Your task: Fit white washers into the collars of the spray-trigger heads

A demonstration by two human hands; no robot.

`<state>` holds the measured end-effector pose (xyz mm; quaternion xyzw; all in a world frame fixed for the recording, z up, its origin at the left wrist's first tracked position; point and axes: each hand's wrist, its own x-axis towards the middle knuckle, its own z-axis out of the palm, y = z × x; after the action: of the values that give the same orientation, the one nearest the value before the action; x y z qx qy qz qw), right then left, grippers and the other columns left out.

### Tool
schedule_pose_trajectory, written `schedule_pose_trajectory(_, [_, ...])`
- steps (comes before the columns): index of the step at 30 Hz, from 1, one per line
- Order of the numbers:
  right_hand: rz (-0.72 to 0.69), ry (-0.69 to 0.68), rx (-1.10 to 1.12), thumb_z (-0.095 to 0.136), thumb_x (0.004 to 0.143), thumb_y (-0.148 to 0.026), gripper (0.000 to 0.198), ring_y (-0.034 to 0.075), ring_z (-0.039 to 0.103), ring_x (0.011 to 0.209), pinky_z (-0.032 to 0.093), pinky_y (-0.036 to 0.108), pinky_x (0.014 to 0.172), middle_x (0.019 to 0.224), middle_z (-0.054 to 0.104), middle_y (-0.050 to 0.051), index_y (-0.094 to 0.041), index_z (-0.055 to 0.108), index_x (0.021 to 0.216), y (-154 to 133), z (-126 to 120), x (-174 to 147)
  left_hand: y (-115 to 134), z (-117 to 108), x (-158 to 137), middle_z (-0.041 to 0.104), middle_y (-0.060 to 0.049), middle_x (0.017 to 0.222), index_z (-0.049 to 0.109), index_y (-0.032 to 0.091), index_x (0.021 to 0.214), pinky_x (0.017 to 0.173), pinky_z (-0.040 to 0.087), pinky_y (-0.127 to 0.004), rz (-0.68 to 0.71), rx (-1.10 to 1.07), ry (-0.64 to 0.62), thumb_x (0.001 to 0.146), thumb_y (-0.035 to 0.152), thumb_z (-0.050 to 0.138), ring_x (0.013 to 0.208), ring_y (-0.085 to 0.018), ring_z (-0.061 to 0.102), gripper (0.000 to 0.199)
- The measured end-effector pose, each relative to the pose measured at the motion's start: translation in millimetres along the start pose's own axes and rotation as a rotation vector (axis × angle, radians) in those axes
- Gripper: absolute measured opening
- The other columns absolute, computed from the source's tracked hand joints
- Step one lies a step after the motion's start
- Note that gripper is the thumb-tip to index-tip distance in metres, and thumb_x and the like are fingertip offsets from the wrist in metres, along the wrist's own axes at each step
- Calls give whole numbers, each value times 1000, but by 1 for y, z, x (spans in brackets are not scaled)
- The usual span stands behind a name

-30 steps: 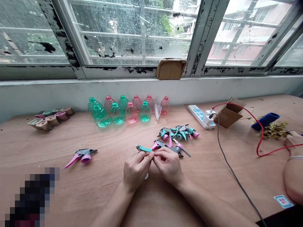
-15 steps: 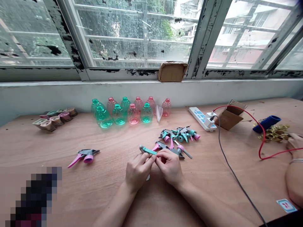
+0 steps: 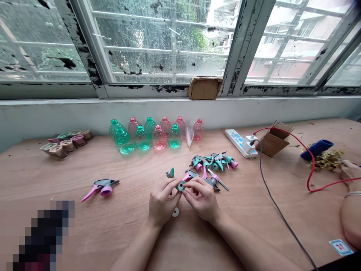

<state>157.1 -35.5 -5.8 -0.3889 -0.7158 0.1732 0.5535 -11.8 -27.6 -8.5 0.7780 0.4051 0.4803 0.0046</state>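
Observation:
My left hand [image 3: 163, 201] is closed around a teal-and-grey spray trigger head [image 3: 181, 186], whose round collar opening faces me. The teal trigger tip [image 3: 170, 173] sticks out above my left fingers. My right hand [image 3: 201, 199] is closed at the collar's right edge, thumb and forefinger against it. Pale material shows inside the collar. On the table just below my hands lies a flat white ring washer [image 3: 175, 212]. Right behind my right hand are pink-and-grey trigger heads [image 3: 194, 174] and a thin metal strip [image 3: 222, 183]. Another pink-and-grey trigger head [image 3: 103, 187] lies to the left.
Green and pink clear bottles [image 3: 143, 139] stand along the wall. A heap of trigger heads [image 3: 216, 161] lies before a power strip [image 3: 239, 142] with cables. Molded pieces [image 3: 67, 143] are at left. At right are a cardboard box [image 3: 272, 141], brass-coloured parts [image 3: 327, 158] and another person's hand [image 3: 351, 169].
The spray trigger head has turned in my hands, so its collar opening now faces me and the trigger points up. The white washer below shows more fully.

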Motion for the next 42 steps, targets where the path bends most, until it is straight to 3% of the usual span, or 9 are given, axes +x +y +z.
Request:
schedule_pose_trajectory(5, [-8,-30,-3,64,83,-19,18,13,55,65,47,24,53,88,64,4,-22,69,100,1,-2,-1,1,0,0,72,-4,105,65,24,114,76,58,-24,-5,-34,-23,85,15,63,83,-14,70,30])
schedule_pose_trajectory(13, [-51,-7,-31,67,79,-21,33,12,51,61,48,25,54,97,61,5,-23,60,111,2,-3,-2,3,-1,0,72,-5,101,61,23,112,62,56,-23,-6,-73,-41,83,16,61,60,-9,60,30])
schedule_pose_trajectory(18, [-104,-82,-72,65,80,-19,31,13,55,65,47,25,55,89,65,3,-24,62,110,5,-6,2,4,0,2,72,-5,103,60,23,99,70,58,-24,94,-92,-76,80,9,59,79,-14,69,23])
schedule_pose_trajectory(25, [-92,-53,-47,69,78,-21,27,13,57,61,49,25,55,87,69,3,-22,64,105,5,-5,2,5,0,2,71,-5,104,63,24,108,74,57,-23,241,3,-74,86,10,59,92,-15,70,26])
schedule_pose_trajectory(32, [12,22,-169,69,82,-28,24,17,64,72,53,30,70,90,71,4,-22,66,105,23,-21,11,-6,-8,5,64,-8,105,58,24,116,82,54,-31,194,84,-61,85,13,60,96,-19,64,33])
schedule_pose_trajectory(34, [76,91,-300,69,82,-31,26,21,65,82,53,33,77,98,70,6,-23,66,107,34,-34,19,-19,-21,12,64,-8,105,63,24,104,86,51,-41,100,275,-38,84,19,60,92,-23,62,21])
schedule_pose_trajectory(38, [109,254,-480,69,81,-36,34,24,62,89,52,36,75,109,62,10,-22,63,111,41,-50,25,-48,-53,22,53,-18,129,64,19,111,94,40,-60,-431,718,68,82,34,61,120,-41,46,32])
schedule_pose_trajectory(40, [25,182,-412,63,86,-31,29,21,61,82,51,34,73,102,63,8,-21,61,114,34,-48,23,-57,-64,22,50,-21,134,64,17,112,95,34,-66,-638,805,24,83,42,58,126,-45,38,39])
schedule_pose_trajectory(42, [-91,-33,-305,58,90,-26,24,18,60,76,49,30,71,95,65,6,-21,60,113,24,-40,17,-61,-68,21,54,-20,130,65,18,110,94,34,-67,-756,808,-97,85,46,52,126,-44,39,40])
